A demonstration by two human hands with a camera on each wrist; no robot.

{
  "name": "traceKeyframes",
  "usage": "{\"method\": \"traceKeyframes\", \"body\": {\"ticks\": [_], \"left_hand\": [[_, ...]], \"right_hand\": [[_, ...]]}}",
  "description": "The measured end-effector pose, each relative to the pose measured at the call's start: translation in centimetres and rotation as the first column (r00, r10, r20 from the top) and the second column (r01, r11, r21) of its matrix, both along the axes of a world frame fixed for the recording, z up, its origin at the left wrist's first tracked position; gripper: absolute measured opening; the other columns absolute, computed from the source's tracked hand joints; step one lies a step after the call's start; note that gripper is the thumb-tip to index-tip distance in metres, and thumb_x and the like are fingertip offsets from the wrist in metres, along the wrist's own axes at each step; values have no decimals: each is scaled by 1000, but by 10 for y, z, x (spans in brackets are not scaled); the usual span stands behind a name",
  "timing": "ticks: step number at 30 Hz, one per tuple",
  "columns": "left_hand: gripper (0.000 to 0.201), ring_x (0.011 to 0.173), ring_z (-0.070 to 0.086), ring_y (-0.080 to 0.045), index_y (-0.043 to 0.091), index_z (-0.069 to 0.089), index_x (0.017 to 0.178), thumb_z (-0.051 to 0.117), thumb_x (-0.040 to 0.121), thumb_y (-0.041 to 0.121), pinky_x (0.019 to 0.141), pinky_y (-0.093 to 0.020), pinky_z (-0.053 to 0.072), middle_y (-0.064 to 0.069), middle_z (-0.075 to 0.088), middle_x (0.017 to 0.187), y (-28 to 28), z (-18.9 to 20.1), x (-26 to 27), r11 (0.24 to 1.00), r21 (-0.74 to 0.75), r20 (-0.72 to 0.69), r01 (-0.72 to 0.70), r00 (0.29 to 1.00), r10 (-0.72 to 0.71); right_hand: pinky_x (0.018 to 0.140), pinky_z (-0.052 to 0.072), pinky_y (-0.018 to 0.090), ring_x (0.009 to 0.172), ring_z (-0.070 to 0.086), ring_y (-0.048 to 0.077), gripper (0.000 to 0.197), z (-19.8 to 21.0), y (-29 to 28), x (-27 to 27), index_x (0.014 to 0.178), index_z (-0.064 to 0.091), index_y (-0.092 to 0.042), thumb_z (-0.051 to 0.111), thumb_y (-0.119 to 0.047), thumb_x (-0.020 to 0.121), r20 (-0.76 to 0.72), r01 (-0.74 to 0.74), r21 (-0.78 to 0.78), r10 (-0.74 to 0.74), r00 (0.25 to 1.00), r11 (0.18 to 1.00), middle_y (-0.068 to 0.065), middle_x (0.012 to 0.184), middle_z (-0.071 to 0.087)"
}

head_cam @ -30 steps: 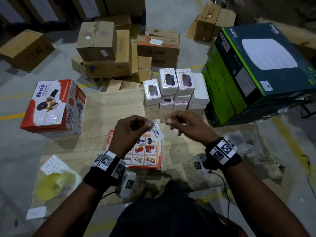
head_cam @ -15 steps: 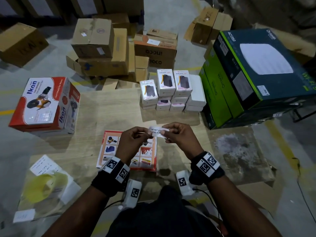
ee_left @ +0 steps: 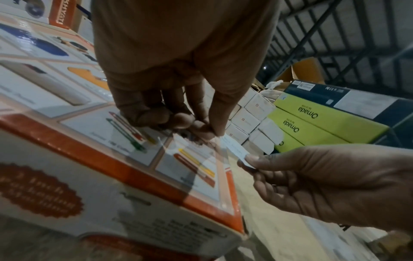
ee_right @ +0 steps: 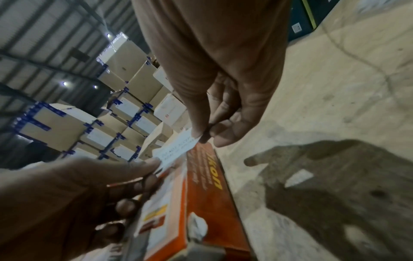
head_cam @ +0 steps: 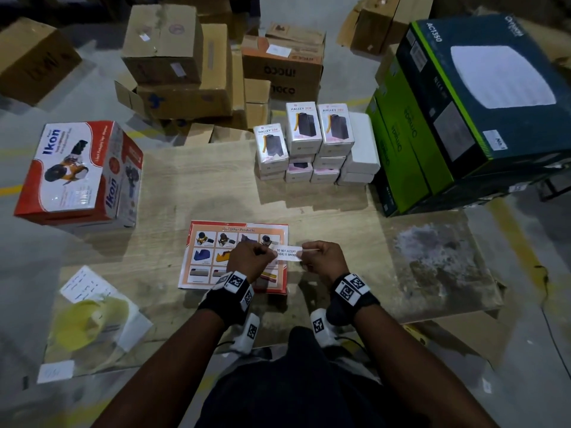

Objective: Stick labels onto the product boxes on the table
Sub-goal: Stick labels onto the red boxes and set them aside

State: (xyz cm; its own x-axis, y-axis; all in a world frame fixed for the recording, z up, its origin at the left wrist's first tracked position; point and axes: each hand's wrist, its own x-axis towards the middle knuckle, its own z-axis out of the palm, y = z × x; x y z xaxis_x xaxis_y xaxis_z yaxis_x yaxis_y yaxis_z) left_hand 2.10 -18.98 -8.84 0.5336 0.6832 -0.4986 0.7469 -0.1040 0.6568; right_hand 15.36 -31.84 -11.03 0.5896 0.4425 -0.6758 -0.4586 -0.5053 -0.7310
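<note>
Stretching label (head_cam: 287,253) crosswise, left hand (head_cam: 251,260), right hand (head_cam: 322,259) pinching ends

Hands: two, left (head_cam: 251,257) and right (head_cam: 324,257)
Label (head_cam: 287,253): one, between both grips
Ikon boxes: two, flat one (head_cam: 210,242) under the grip, big one (head_cam: 77,174) far left
Halley boxes (head_cam: 304,128): three printed tops showing

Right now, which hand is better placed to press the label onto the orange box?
Left: the left hand pinches the label directly over the orange box; the right hand holds the end beyond its edge.
</note>
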Motion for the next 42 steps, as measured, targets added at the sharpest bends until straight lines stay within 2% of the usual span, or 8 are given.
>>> {"method": "traceKeyframes", "body": {"ticks": [7, 11, 21, 29, 32, 35, 40, 42], "left_hand": [[19, 82, 71, -16, 13, 81, 81, 73, 84, 30, 68, -21, 47, -3, 77, 85, 0, -4, 3, 996, 57, -148, 74, 987, -65], [24, 76, 71, -19, 11, 76, 70, 72, 84, 30, 57, -19, 45, -2, 65, 70, 1, -6, 2, 992, 50, -185, 112, 978, -101], [24, 80, 72, -22, 7, 77, 76, 72, 85, 29, 69, -26, 53, -5, 70, 75, 4, -10, 2, 989, 18, -177, 146, 974, -141], [24, 76, 70, -18, 7, 77, 73, 73, 84, 28, 68, -26, 54, -10, 76, 82, 3, -14, 4, 992, 49, -189, 117, 976, -106], [23, 76, 69, -20, 9, 73, 67, 71, 83, 26, 66, -24, 51, -6, 70, 69, 0, -14, 8, 990, 71, -224, 120, 969, -101], [28, 72, 67, -23, 14, 62, 56, 70, 82, 22, 64, -23, 46, 2, 52, 52, -2, -12, 10, 985, 99, -264, 141, 958, -110], [32, 72, 67, -21, 3, 70, 74, 80, 78, 34, 64, -26, 51, -6, 65, 67, 6, -12, 11, 994, 37, -293, 107, 952, -92], [36, 63, 63, -16, 8, 67, 68, 85, 74, 39, 60, -24, 50, -3, 64, 63, 13, -15, 7, 998, 11, -279, 67, 958, -61]], "right_hand": [[54, 47, 30, 67, 61, 31, 11, -15, -3, -6, 78, 71, -6, 76, 1, 84, -4, -2, -1, 2, 1000, 1000, 33, 86, 72], [51, 46, 28, 59, 59, 25, 6, -17, -7, -8, 84, 73, -4, 75, 1, 85, -15, -20, 7, 21, 1000, 1000, 30, 87, 73], [47, 46, 26, 49, 57, 17, 11, -22, -14, -10, 86, 70, -5, 74, 5, 84, -38, 8, 35, -7, 999, 999, 14, 69, 72], [60, 55, 34, 65, 66, 26, 15, -32, -13, -13, 96, 72, 0, 78, 1, 82, -25, 24, 4, -24, 999, 1000, 19, 82, 76], [61, 57, 30, 70, 70, 24, 14, -38, -11, -18, 93, 73, -4, 79, 1, 80, 28, 30, -12, -30, 999, 999, 17, 85, 76], [72, 62, 40, 79, 73, 32, 17, -40, -4, -24, 91, 73, -7, 82, -3, 77, 72, 39, -37, -37, 997, 999, 16, 86, 76], [79, 61, 53, 79, 74, 32, 24, -50, 2, -30, 86, 73, -15, 89, -17, 68, 44, 32, -77, -28, 999, 997, 11, 81, 76], [75, 62, 42, 74, 72, 24, 33, -48, -1, -30, 87, 71, -12, 91, -31, 69, 79, 49, -140, -38, 996, 989, 5, 78, 74]]}}
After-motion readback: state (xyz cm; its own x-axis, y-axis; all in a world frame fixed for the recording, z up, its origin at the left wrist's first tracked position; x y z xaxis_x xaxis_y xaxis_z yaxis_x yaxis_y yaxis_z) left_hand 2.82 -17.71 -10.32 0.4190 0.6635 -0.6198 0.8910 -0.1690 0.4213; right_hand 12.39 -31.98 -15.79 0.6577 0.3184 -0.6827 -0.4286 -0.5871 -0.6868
